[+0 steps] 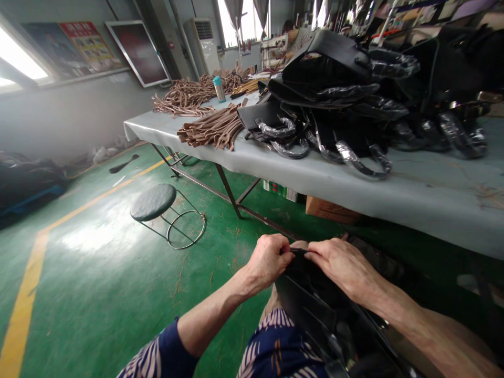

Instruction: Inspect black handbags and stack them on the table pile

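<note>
A black leather-look bag point(311, 304) lies across my lap, its far edge raised between my hands. My left hand point(271, 258) pinches that edge on the left, thumb and curled fingers pressed together. Close beside it, my right hand point(338, 262) grips the same edge from the right, with its thumb on top. A short stretch of dark edge shows between the two thumbs. The lower part of the bag is dark and partly covered by my right forearm.
A cloth-covered table point(275, 170) stands ahead, bearing a heap of black bags point(326, 68) with plastic-wrapped handles, brown strips point(214, 126) and a metal bottle point(219, 89). A round stool point(153, 202) stands left on the green floor. A cardboard box point(333, 209) sits under the table.
</note>
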`<state>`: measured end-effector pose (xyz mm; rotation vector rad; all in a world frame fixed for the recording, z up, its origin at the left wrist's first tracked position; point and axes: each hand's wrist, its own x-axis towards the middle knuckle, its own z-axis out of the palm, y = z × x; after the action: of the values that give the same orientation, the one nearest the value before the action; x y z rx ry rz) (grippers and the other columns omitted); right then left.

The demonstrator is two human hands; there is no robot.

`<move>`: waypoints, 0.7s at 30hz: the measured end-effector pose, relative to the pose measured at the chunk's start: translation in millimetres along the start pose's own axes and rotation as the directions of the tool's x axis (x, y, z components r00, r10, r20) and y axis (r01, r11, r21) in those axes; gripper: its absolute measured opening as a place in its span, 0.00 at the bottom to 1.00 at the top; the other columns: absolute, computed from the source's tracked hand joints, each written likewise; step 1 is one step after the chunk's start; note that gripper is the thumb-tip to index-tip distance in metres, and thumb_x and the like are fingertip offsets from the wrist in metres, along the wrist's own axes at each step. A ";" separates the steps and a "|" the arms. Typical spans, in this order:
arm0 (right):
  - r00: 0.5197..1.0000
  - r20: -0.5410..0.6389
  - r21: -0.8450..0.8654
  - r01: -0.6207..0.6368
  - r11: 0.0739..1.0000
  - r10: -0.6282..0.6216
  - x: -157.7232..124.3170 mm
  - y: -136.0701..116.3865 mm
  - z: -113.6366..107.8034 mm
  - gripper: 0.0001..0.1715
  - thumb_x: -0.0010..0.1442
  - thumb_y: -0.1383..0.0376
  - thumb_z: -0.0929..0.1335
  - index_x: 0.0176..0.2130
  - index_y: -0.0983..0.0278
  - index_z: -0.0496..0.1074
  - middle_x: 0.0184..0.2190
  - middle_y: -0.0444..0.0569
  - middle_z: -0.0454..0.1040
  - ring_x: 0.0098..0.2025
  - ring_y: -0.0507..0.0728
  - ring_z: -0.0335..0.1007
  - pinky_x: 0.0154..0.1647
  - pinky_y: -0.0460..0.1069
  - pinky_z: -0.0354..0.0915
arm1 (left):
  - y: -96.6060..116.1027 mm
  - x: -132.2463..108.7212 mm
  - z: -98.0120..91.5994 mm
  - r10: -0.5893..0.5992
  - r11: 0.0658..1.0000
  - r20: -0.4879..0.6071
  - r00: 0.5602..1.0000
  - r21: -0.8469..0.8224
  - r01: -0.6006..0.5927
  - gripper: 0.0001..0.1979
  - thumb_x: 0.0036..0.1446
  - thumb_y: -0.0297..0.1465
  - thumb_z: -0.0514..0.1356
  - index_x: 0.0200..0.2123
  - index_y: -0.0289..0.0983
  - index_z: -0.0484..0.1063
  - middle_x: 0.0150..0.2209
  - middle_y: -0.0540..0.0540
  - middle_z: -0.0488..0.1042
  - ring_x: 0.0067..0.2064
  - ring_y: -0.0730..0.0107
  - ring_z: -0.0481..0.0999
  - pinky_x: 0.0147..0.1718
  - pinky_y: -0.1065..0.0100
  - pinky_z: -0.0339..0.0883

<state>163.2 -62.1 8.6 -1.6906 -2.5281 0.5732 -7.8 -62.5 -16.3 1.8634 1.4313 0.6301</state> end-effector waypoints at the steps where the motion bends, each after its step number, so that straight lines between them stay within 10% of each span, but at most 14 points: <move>1: 1.000 -0.009 0.004 0.006 1.000 -0.006 0.0 0.9 0.5 0.15 0.61 0.63 0.61 0.28 0.57 0.74 0.26 0.44 0.77 0.31 0.54 0.72 0.29 0.46 0.54 | 0.7 0.0 0.1 -0.017 1.000 0.000 1.000 0.000 0.017 0.08 0.44 0.23 0.57 0.17 0.34 0.61 0.19 0.55 0.60 0.24 0.78 0.58 0.24 0.74 0.48; 21: 1.000 0.016 0.090 -0.011 0.996 0.010 -2.0 0.7 -4.6 0.14 0.61 0.62 0.61 0.31 0.57 0.74 0.30 0.44 0.77 0.34 0.54 0.73 0.31 0.46 0.56 | -1.9 1.4 3.1 0.012 0.997 -0.040 0.999 -0.074 -0.015 0.06 0.44 0.23 0.58 0.27 0.36 0.63 0.21 0.57 0.64 0.24 0.79 0.60 0.24 0.75 0.51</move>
<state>165.8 -62.4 13.0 -1.6767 -2.4646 0.6920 -6.4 -61.6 -19.8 1.8135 1.4023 0.7213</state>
